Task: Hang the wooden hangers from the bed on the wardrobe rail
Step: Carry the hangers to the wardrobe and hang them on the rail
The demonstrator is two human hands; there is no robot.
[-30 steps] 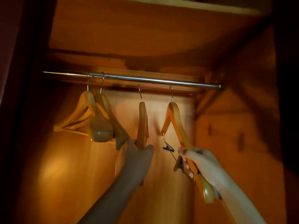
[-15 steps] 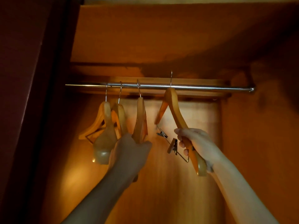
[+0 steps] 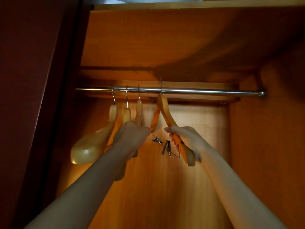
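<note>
Wardrobe interior, orange-brown wood, viewed from below. Polished round metal rail (image 3: pixel 198 91) spans it. Three pale wooden hangers (image 3: pixel 113 116) hang by their hooks at the rail's left part, close together. Right hand (image 3: pixel 183 138), grip clamped on the near arm of a fourth wooden hanger with metal clip bar (image 3: pixel 162 108); its hook rises above the rail. Left hand (image 3: pixel 132 138) closed around the third hanger's lower end.
</note>
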